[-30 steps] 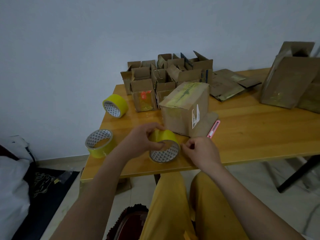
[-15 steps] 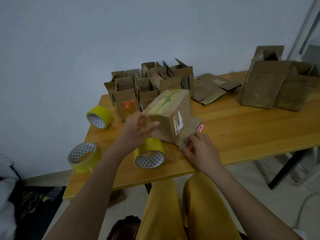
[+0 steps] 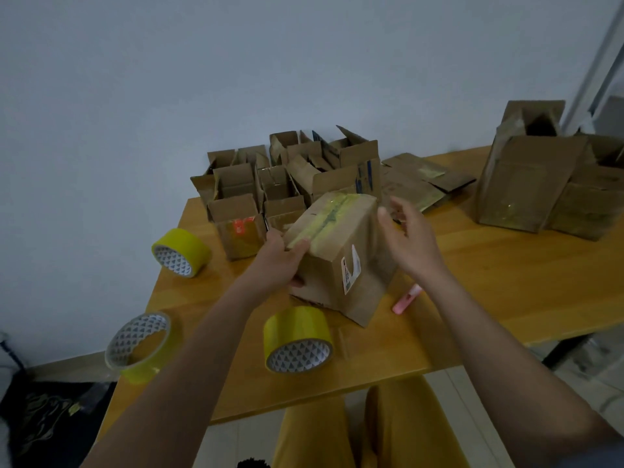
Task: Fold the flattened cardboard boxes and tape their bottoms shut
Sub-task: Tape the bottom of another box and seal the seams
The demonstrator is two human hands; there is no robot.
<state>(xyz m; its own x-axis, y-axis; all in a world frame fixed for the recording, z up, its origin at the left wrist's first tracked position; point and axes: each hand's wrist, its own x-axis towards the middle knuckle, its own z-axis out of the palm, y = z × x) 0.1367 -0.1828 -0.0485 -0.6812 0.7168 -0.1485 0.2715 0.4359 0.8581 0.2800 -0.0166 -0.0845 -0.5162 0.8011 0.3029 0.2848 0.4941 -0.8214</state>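
From the head camera I look down at a wooden table [image 3: 489, 275] set against a plain pale wall.

Near the middle of the table stands a taped cardboard box [image 3: 337, 251], tilted, its yellow-taped seam facing up and a white label on the side nearest me. My left hand [image 3: 278, 265] grips the box's near left corner, thumb curled over the taped top edge and fingers tucked under the side. My right hand [image 3: 410, 238] is beside the box's right face with fingers straight and relaxed; I cannot tell whether it touches the cardboard.

A roll of yellow tape [image 3: 299, 339] lies on the table just in front of the box. A second tape roll [image 3: 182, 251] lies to the left, and a third tape roll [image 3: 140, 346] sits at the table's near left corner. A pink box cutter [image 3: 407, 298] lies just right of the box.

Behind it stands a cluster of open folded boxes [image 3: 290, 177]. Flattened boxes [image 3: 422, 180] lie to the right of that cluster, and larger cardboard boxes [image 3: 540, 177] stand at the far right. My yellow trousers [image 3: 354, 430] show below the table edge.
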